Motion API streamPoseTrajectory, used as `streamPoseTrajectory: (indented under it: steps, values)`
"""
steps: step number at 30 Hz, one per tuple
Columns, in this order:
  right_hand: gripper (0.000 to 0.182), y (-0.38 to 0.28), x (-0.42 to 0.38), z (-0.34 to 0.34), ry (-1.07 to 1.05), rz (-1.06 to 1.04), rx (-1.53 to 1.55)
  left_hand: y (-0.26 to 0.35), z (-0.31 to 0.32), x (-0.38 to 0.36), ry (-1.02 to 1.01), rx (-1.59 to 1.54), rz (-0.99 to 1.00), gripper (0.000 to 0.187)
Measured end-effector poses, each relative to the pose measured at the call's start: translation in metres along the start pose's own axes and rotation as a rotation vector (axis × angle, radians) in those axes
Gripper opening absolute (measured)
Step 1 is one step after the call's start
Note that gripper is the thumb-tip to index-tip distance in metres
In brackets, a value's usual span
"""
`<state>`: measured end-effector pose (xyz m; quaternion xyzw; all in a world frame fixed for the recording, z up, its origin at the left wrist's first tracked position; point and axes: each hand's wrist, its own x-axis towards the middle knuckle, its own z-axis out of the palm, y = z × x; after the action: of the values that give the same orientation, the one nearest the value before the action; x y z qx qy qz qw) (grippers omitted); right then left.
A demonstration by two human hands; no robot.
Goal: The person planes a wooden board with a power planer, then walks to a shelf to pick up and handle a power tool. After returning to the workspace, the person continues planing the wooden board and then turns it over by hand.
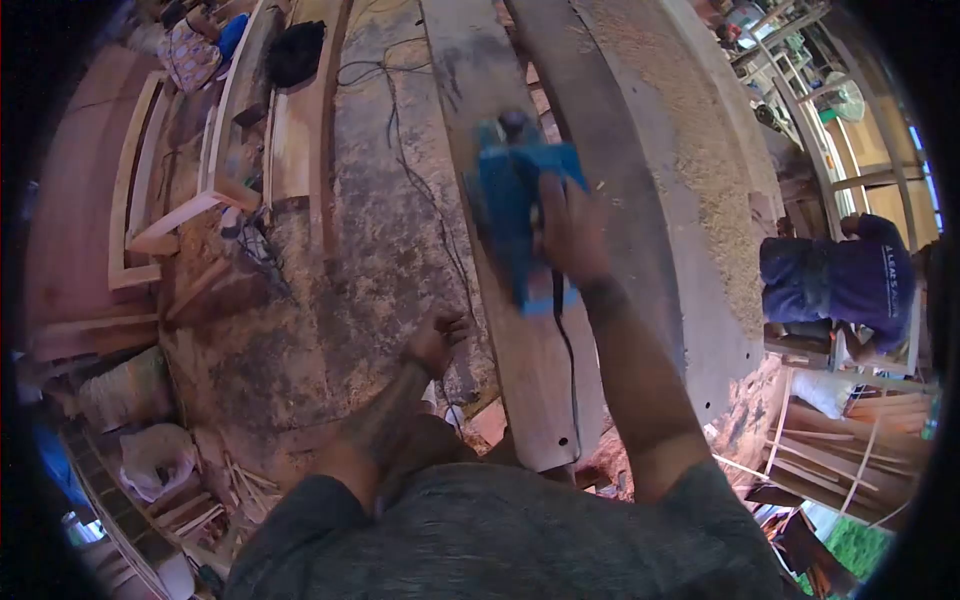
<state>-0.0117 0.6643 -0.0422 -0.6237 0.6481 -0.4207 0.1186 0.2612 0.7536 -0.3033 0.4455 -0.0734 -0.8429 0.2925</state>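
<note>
A bright blue power tool, shaped like a hand planer (510, 195) and blurred, with a dark knob at its far end and a black cord (572, 375) trailing toward the wearer, sits on top of a long, pale wooden plank (545, 390). The right hand (572, 235) is wrapped around the tool's handle, fingers closed on it. The left hand (437, 342) is near the plank's left edge, its fingers loosely curled; whether they enclose anything cannot be told.

Dim, edges warped; planer (513, 205) blurred (motion, perhaps).
</note>
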Motion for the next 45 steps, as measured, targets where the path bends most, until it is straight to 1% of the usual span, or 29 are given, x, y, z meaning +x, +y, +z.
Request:
streamPoseTrajectory:
  steps: [3, 6, 7, 8, 9, 10, 11, 12, 13, 14, 15, 16, 17, 18, 20, 21, 22, 24, 26, 27, 30, 31, 32, 34, 36, 37, 40, 43, 45]
  values:
    - [0.055, 0.007, 0.091, 0.032, -0.084, 0.393, 0.279, 0.015, -0.035, -0.058, 0.212, 0.112, -0.096, 0.043]
    - [0.052, 0.018, 0.164, 0.053, -0.180, 0.369, 0.273, 0.009, -0.094, -0.094, 0.188, 0.124, -0.004, 0.042]
    - [0.051, 0.018, 0.186, 0.056, -0.206, 0.398, 0.279, 0.006, -0.113, -0.105, 0.241, 0.118, -0.048, 0.050]
    - [0.061, 0.053, 0.227, 0.081, -0.212, 0.282, 0.203, 0.004, -0.129, -0.115, 0.293, 0.111, -0.087, 0.057]
    - [0.065, 0.062, 0.239, 0.085, -0.273, 0.216, 0.331, 0.000, -0.143, -0.123, 0.344, 0.102, -0.123, 0.065]
    - [0.070, 0.070, 0.251, 0.089, -0.341, 0.158, 0.464, -0.007, -0.157, -0.127, 0.216, 0.012, -0.089, 0.063]
    - [0.070, 0.048, 0.244, 0.061, -0.469, 0.147, 0.795, -0.011, -0.167, -0.130, 0.082, -0.073, -0.053, 0.062]
    - [0.068, 0.045, 0.239, 0.060, -0.450, 0.129, 0.795, -0.017, -0.177, -0.136, -0.054, -0.156, -0.027, 0.061]
    - [0.067, 0.044, 0.234, 0.061, -0.432, 0.110, 0.794, -0.020, -0.165, -0.147, 0.059, -0.087, -0.045, 0.061]
    - [0.064, 0.079, 0.243, 0.095, -0.262, 0.071, 0.460, -0.016, -0.132, -0.158, 0.161, -0.016, -0.061, 0.062]
    - [0.065, 0.090, 0.228, 0.094, -0.207, 0.051, 0.261, -0.013, -0.109, -0.160, 0.256, 0.058, -0.085, 0.063]
    - [0.065, 0.101, 0.212, 0.093, -0.153, 0.043, 0.061, -0.018, -0.103, -0.152, 0.191, 0.065, -0.098, 0.062]
    - [0.058, 0.082, 0.175, 0.077, -0.133, 0.034, -0.038, -0.023, -0.098, -0.139, 0.125, 0.071, -0.105, 0.060]
    - [0.051, 0.053, 0.114, 0.054, -0.128, 0.014, -0.095, -0.025, -0.093, -0.131, 0.065, 0.077, -0.113, 0.059]
    - [0.038, 0.025, 0.000, 0.013, -0.104, -0.174, -0.209, -0.016, -0.064, -0.108, -0.003, 0.150, -0.094, 0.061]
    - [0.034, 0.009, -0.062, -0.010, -0.131, -0.182, -0.233, -0.010, -0.044, -0.095, -0.035, 0.185, -0.087, 0.062]
    - [0.037, -0.007, -0.121, -0.029, -0.165, -0.119, -0.234, -0.002, -0.024, -0.084, -0.116, 0.154, -0.113, 0.065]
    - [0.043, -0.056, -0.223, -0.075, -0.293, 0.400, 0.034, 0.020, 0.023, -0.070, -0.256, 0.065, -0.173, 0.068]
    - [0.050, -0.100, -0.298, -0.116, -0.328, 0.640, 0.234, 0.037, 0.065, -0.062, -0.354, -0.075, -0.251, 0.069]
    - [0.054, -0.115, -0.325, -0.132, -0.368, 0.689, 0.343, 0.042, 0.082, -0.059, -0.390, -0.161, -0.292, 0.069]
    - [0.064, -0.126, -0.352, -0.142, -0.400, 0.715, 0.495, 0.049, 0.114, -0.060, -0.191, -0.012, -0.280, 0.069]
    - [0.067, -0.127, -0.354, -0.140, -0.395, 0.701, 0.514, 0.044, 0.099, -0.051, -0.333, -0.009, -0.296, 0.072]
    - [0.071, -0.121, -0.350, -0.133, -0.392, 0.724, 0.551, 0.037, 0.070, -0.033, -0.478, -0.006, -0.302, 0.077]
    - [0.070, -0.101, -0.323, -0.113, -0.465, 0.624, 0.251, 0.033, 0.044, -0.035, -0.447, 0.109, -0.292, 0.076]
    - [0.066, -0.092, -0.264, -0.087, -0.385, 0.547, 0.088, 0.030, 0.034, -0.055, -0.105, 0.334, -0.238, 0.064]
    - [0.061, -0.085, -0.230, -0.071, -0.340, 0.499, 0.092, 0.026, 0.012, -0.052, -0.036, 0.446, -0.238, 0.062]
    - [0.048, -0.067, -0.133, -0.032, -0.286, 0.410, 0.179, 0.008, -0.088, -0.049, -0.025, 0.804, -0.274, 0.055]
    - [0.040, -0.054, -0.050, 0.010, -0.203, 0.549, 0.441, 0.004, -0.180, -0.064, -0.045, 1.128, -0.370, 0.049]
    - [0.048, -0.049, -0.004, 0.025, -0.174, 0.479, 0.438, 0.008, -0.222, -0.085, -0.042, 1.221, -0.446, 0.045]
